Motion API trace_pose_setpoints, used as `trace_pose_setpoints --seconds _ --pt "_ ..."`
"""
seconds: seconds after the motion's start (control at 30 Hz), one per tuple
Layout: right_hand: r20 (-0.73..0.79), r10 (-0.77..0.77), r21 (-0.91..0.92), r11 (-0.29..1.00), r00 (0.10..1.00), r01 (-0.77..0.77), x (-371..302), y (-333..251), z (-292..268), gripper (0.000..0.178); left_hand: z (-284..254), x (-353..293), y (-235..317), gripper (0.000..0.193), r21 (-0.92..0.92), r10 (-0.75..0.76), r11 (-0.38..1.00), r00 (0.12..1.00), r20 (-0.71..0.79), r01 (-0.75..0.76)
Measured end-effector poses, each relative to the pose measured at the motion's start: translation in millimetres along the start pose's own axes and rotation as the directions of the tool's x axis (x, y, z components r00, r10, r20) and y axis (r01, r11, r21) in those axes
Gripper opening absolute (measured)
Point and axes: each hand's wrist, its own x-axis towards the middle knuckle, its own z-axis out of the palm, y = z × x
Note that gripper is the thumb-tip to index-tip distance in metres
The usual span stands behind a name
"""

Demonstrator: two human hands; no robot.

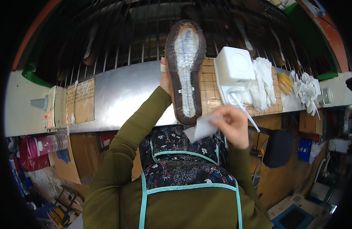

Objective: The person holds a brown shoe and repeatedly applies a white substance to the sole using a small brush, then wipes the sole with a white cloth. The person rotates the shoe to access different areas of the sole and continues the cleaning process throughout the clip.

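A brown shoe (201,57) is held upright, its underside facing me and its pale, ridged inner area exposed. My left hand (165,78) grips it from the left; its fingers are mostly hidden behind the shoe. Close to the shoe's lower end, my right hand (233,125) pinches a thin whitish sheet (203,129), slightly blurred. The sheet's upper edge lies near the shoe's bottom rim; whether they touch I cannot tell.
Right of the shoe, a white plastic container (233,65) with a white-handled brush (246,113) stands on cardboard. Beside it lie white gloves (264,86) and a yellow block (285,83). Metal rack bars (130,47) with several shoes run behind the metal worktop (118,87).
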Motion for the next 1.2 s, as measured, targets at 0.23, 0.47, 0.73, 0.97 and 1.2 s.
trace_pose_setpoints --seconds 0.23,0.47,0.73,0.97,1.2 --pt "-0.091 -0.193 0.044 0.979 0.977 0.197 110.2 3.2 10.5 0.017 8.7 5.4 -3.7 0.101 0.002 -0.039 0.999 0.989 0.139 0.039" --pt "-0.16 -0.434 -0.432 0.839 0.887 0.332 153.2 3.9 8.9 0.016 13.4 2.8 -3.4 0.096 0.145 0.067 0.988 0.996 -0.055 -0.059" --pt "-0.226 -0.555 -0.528 0.76 0.8 0.378 187.1 12.8 4.1 0.015 12.0 2.1 -1.7 0.095 0.158 0.043 0.987 0.998 -0.035 -0.037" --pt "-0.302 -0.492 -0.628 0.747 0.816 0.218 196.6 13.2 3.7 0.021 3.5 0.8 -3.9 0.093 0.183 0.021 0.983 0.999 -0.031 -0.015" --pt "-0.316 -0.437 -0.677 0.726 0.842 0.122 197.5 15.9 3.8 0.026 3.1 -0.8 -4.5 0.099 0.162 0.0 0.987 0.997 -0.077 0.012"
